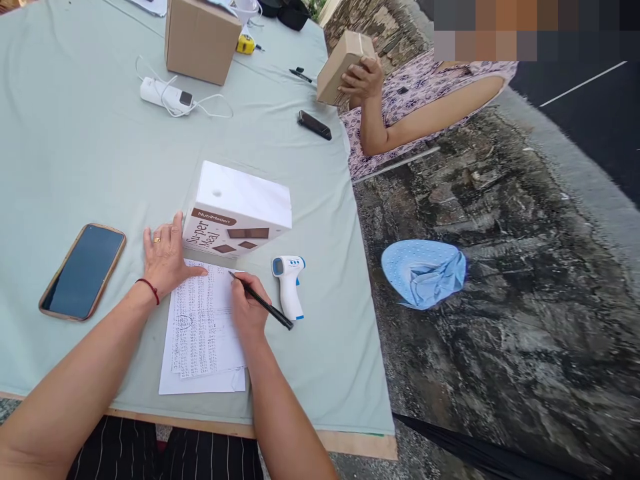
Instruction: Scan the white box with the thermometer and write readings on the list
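Observation:
My right hand grips a black pen, its tip close to the upper right of a printed sheet. That sheet is filled with columns of small print, with a circled spot at its left, and lies over other white paper. My left hand rests with fingers spread at the sheet's top left corner, fingertips beside a white and brown "Super Meal" box. A white and blue infrared thermometer lies right of my right hand. Left of my left hand is a smartphone in a brown case.
Across the table, a person's hand holds a small cardboard box near a black phone and a marker. A larger carton and a white device with cable stand farther back. A blue cap lies on the ground.

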Demonstrator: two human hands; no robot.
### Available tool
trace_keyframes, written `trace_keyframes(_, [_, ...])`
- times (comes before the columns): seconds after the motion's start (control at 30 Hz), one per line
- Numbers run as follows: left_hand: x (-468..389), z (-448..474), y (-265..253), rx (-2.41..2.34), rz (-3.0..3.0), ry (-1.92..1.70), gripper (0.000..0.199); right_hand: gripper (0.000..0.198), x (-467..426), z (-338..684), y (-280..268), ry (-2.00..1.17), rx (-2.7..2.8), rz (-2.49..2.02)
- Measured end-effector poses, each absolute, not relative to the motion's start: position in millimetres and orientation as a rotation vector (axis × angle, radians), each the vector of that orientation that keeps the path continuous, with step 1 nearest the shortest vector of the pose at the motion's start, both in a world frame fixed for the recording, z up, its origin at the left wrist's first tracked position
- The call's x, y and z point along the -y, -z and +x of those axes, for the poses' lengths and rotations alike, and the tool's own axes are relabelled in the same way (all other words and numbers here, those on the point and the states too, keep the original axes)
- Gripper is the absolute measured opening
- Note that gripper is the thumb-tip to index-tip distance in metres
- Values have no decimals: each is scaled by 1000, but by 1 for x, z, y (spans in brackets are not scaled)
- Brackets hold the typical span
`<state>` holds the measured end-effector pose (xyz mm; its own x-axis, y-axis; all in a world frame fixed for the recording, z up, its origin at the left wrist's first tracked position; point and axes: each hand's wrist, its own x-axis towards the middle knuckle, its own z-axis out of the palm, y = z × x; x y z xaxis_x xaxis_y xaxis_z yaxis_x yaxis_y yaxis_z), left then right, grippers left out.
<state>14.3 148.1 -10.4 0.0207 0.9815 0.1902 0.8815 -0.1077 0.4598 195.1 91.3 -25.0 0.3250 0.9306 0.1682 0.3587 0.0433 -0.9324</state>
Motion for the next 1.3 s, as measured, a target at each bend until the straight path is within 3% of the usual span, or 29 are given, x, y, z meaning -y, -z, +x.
trace_keyframes(0.23, [-148,13,12,-1915,2075,-718,142,28,-93,218,33,-384,1375,-1565])
trace_keyframes(0.63, [-149,9,6,-1852,2033,-708,136,29,-84,219,36,-573,1290,-1591])
trace_keyframes(0.87, [-152,6,5,-1791,2007,-775,96,37,-94,244,42,-321,1691,-1455])
trace_keyframes(1.0, [-154,3,5,-1714,2033,-747,91,46,-96,265,44,-333,1837,-1446])
trace_keyframes(1.3, [-156,1,5,-1677,2065,-737,79,44,-97,257,46,-319,1724,-1446])
